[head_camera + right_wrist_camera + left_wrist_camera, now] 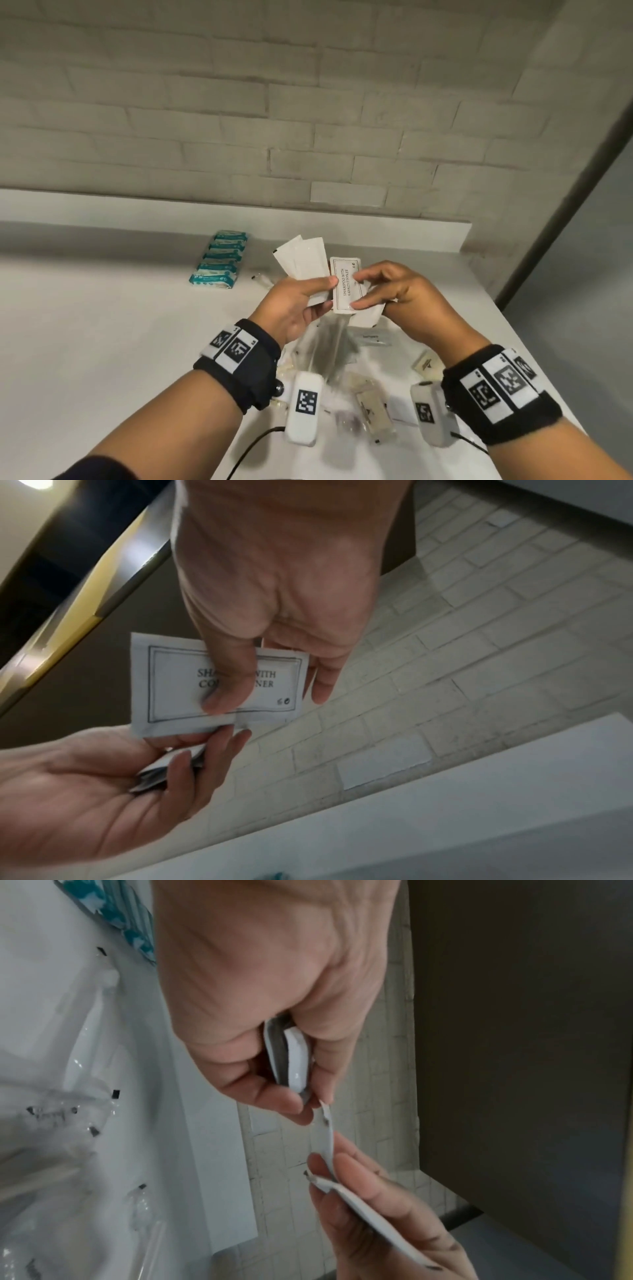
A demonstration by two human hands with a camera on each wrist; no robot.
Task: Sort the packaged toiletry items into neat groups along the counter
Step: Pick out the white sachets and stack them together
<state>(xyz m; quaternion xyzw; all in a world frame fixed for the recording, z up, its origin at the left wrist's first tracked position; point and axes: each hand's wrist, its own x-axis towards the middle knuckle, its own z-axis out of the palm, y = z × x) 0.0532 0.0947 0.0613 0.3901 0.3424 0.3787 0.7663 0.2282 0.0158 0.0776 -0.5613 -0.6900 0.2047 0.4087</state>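
Above the white counter (102,325), my left hand (322,291) grips a fan of plain white sachets (303,260). Its thumb also touches the left edge of a white sachet printed "shampoo with conditioner" (347,286). My right hand (363,287) pinches that shampoo sachet between thumb and fingers, with another white packet (366,317) tucked behind it. The right wrist view shows the printed sachet (171,685) under my right thumb and the left hand's stack (161,775) below. In the left wrist view the held sachets (294,1064) appear edge-on.
A row of teal packets (219,257) lies by the back ledge at the left. Under my wrists lie loose clear-wrapped items (325,349), a small sachet (371,339) and beige packets (373,407). The counter ends at the right (548,370); a brick wall stands behind.
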